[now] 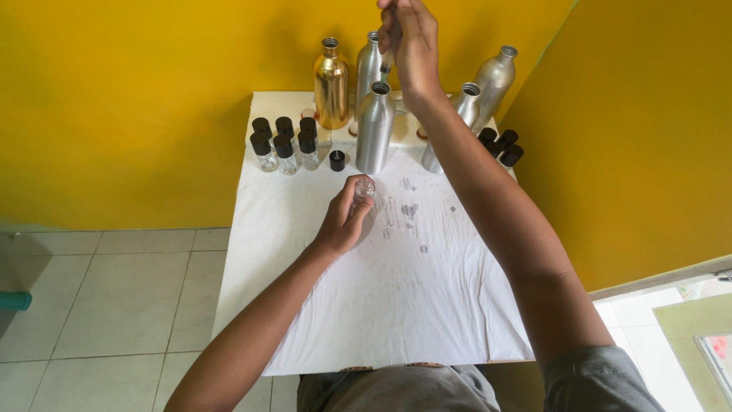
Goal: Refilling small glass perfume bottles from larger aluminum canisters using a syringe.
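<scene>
Yellow walls, tiled floor, small table (pixel 305 320) under stained white cloth. My left hand (pixel 343 217) clasps small clear vial (pixel 364 188) at mid-table, vial mostly hidden by fingers. My right hand (pixel 412 42) raised above silver bottle (pixel 375 126), pinching thin dropper (pixel 389 57); its top cut off by frame edge, contents hard to make out. Gold bottle (pixel 331 84) behind. Capped vials (pixel 284 145) at left rear, loose black cap (pixel 337 160) beside. Near half of cloth open; table edges close on both sides.
</scene>
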